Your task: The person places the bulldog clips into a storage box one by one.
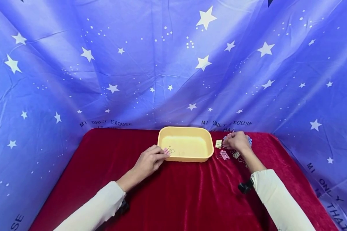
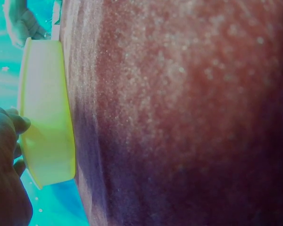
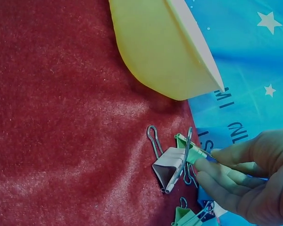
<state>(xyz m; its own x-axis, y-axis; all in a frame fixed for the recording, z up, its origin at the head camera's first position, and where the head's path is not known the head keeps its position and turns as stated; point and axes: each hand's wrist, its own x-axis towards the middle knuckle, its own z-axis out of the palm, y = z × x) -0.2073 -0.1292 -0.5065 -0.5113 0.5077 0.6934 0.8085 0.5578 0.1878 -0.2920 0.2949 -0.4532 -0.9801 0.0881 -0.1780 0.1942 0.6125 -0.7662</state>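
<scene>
Your left hand (image 1: pixel 148 160) has its fingers bent at the yellow bin's (image 1: pixel 191 159) near-left rim, right by a pink clip (image 1: pixel 166 150); can't tell if they're pinching it. Your right hand (image 1: pixel 237 141) is half-curled among more clips (image 1: pixel 224 155) right of the bin, grip unclear. Red cloth (image 1: pixel 162 199) underneath, starry curtain (image 1: pixel 150 64) on the far side.

Sleeved in pale cloth, both arms (image 1: pixel 280 195) reach forward and angle inward, bare at the wrists (image 1: pixel 126 183). The left hand (image 1: pixel 150 159) lies knuckles up, fingers bent; the right hand (image 1: pixel 238 141), stretched slightly farther forward, brings its fingertips (image 3: pixel 205 166) close together.
</scene>
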